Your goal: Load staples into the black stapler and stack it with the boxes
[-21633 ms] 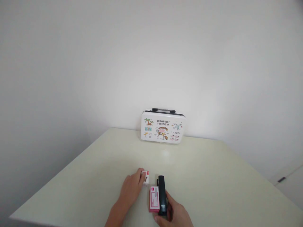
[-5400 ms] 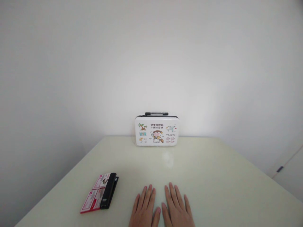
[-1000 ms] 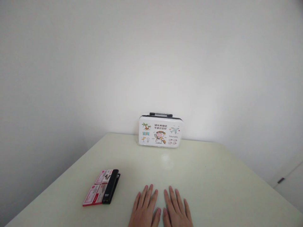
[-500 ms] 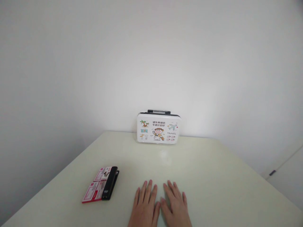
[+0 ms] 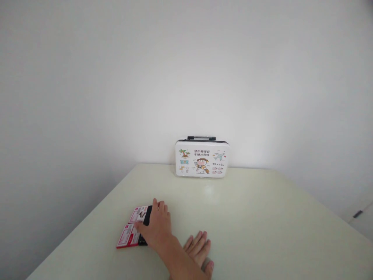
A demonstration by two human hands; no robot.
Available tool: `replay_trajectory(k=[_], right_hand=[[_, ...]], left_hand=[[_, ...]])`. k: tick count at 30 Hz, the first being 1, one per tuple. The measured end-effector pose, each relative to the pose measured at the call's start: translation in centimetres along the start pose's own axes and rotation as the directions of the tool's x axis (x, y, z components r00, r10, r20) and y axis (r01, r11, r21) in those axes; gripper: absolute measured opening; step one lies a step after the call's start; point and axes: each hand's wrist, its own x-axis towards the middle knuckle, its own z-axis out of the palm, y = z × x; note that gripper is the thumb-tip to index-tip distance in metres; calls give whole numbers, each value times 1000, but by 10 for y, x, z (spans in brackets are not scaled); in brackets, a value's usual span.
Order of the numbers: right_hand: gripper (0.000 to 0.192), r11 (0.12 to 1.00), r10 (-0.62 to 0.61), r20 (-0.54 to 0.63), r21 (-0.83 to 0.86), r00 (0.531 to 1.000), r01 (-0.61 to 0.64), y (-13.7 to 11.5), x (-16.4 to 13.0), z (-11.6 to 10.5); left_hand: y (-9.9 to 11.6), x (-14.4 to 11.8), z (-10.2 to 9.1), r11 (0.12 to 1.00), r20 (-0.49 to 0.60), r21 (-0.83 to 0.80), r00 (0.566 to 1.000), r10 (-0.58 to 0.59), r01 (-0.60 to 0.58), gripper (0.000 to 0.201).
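Observation:
My right hand [image 5: 155, 227] reaches across to the left and lies over a black stapler [image 5: 148, 213]. Its fingers are over the stapler's far end and its thumb is on the left side, so it grips the stapler. Only the two ends of the stapler show. A red and white staple box [image 5: 127, 235] lies flat against the stapler's left side. My left hand [image 5: 199, 246] rests flat on the pale table [image 5: 262, 217], fingers apart, holding nothing. Its wrist is hidden under my right forearm.
A small white carry case [image 5: 201, 159] with cartoon travel pictures and a black handle stands upright at the table's far edge against the white wall. The table's left edge runs close to the staple box.
Both hands lay flat side by side near the front edge. My right hand has since crossed over the left and closed on the stapler. The stapler and box have not moved.

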Motion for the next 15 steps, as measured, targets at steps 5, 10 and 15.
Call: replay_trajectory(k=[5, 10, 15], right_hand=[[53, 985, -131, 63, -105, 989, 138, 23, 7, -20], [61, 972, -200, 108, -107, 974, 211, 77, -18, -89], [48, 984, -171, -31, -60, 985, 169, 113, -62, -120]], left_hand=[[0, 5, -5, 999, 17, -36, 1000, -4, 5, 44], [24, 6, -29, 978, -44, -204, 997, -60, 49, 32], [31, -5, -36, 952, -218, -179, 933, -286, 250, 26]])
